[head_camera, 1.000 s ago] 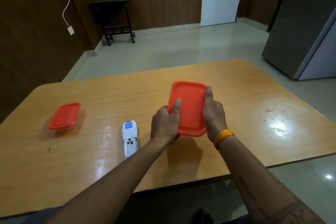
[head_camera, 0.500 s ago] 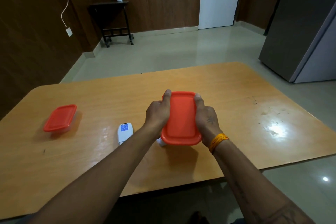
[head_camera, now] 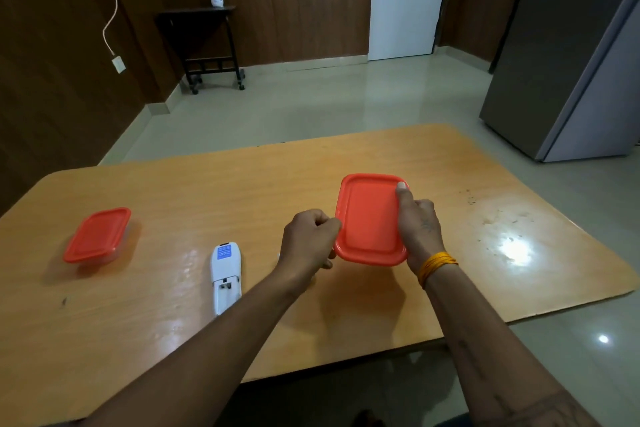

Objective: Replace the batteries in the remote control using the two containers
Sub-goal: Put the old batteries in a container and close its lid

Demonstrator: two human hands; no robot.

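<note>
Both hands hold a container with a red lid (head_camera: 369,218) just above the middle of the wooden table (head_camera: 450,288). My left hand (head_camera: 306,243) grips its left edge with curled fingers. My right hand (head_camera: 417,229) holds its right side, one finger stretched along the lid's edge. A white remote control (head_camera: 225,272) lies face down to the left of my left arm, its battery compartment uncovered. A second container with a red lid (head_camera: 97,235) rests at the table's left. What is inside either container is hidden.
The table's near edge runs under my forearms. Beyond the table are a tiled floor, a dark side table (head_camera: 201,42) against the wood-panelled wall, a white door (head_camera: 405,0) and a grey cabinet (head_camera: 571,45) at the right.
The held container has shifted right and farther from me. My left fingers now pinch its left edge instead of lying along it. The remote and the left container have not moved.
</note>
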